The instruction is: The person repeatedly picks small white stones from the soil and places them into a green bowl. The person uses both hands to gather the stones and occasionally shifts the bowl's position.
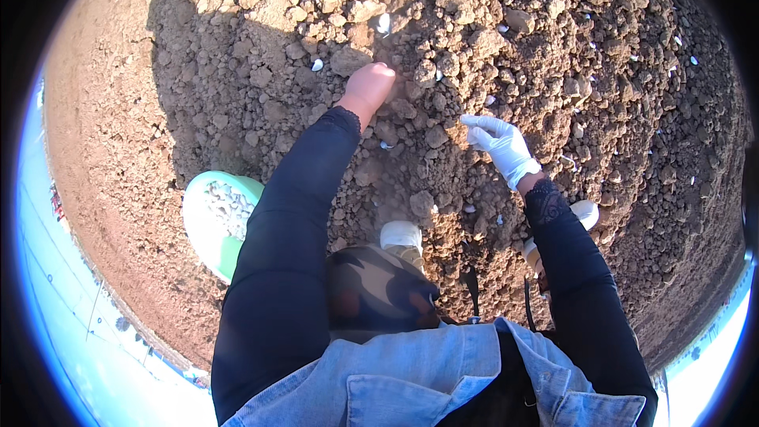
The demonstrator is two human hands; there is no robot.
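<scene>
My bare left hand (369, 86) is low over the cloddy brown soil (273, 95); its fingers are curled down out of sight, so whether it holds anything is hidden. A white piece that looks like a garlic clove (383, 24) lies beyond it, and another such clove (317, 64) to its left. My right hand (498, 141), in a thin white glove, hovers over the soil with thumb and fingertips close together; I cannot tell if something small is between them. At the left a pale green plastic basin (224, 258) holds many whitish clove-like pieces (230, 207).
Several more white pieces lie scattered over the soil on the right, one of them a clove (490, 100). One light shoe (402, 236) is below my hands, the other shoe (584, 213) beside my right forearm. My shadow covers soil at the left.
</scene>
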